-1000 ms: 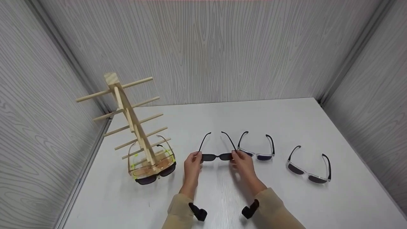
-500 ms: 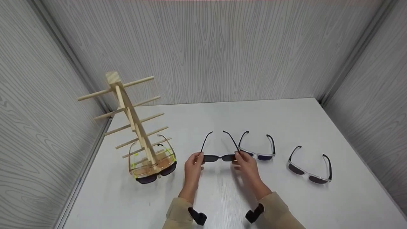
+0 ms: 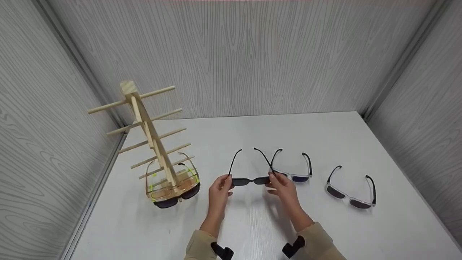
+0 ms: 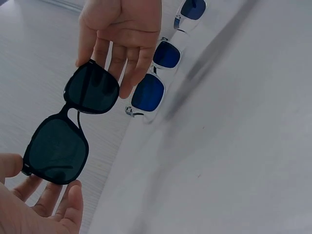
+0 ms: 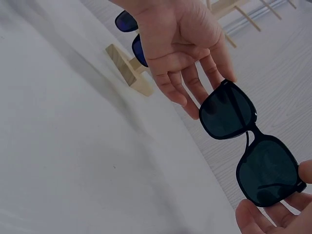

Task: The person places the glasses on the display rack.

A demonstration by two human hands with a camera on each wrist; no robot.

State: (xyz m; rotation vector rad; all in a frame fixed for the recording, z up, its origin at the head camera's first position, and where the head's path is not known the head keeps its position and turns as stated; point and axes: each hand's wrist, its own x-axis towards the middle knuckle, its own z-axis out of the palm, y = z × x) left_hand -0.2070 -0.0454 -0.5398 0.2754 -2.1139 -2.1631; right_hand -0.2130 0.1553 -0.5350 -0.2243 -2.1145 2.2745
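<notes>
A pair of black sunglasses with dark lenses is held above the white table, temples unfolded and pointing away from me. My left hand pinches one end of the frame between thumb and fingers. At the other end, my right hand pinches the frame likewise. Both lenses show whole in the left wrist view, where the black sunglasses span the two hands. Close beside my right hand lie clear-framed sunglasses with blue lenses, partly hidden by the fingers.
A wooden display stand with several pegs stands at the left. Glasses hang low on it, including dark-lensed sunglasses and a neon-yellow frame. More clear-framed sunglasses lie on the table at the right. Wood-grain walls enclose it.
Both hands have shifted slightly right and toward me, carrying the black sunglasses along. The grip looks the same; stand and table glasses stay put.
</notes>
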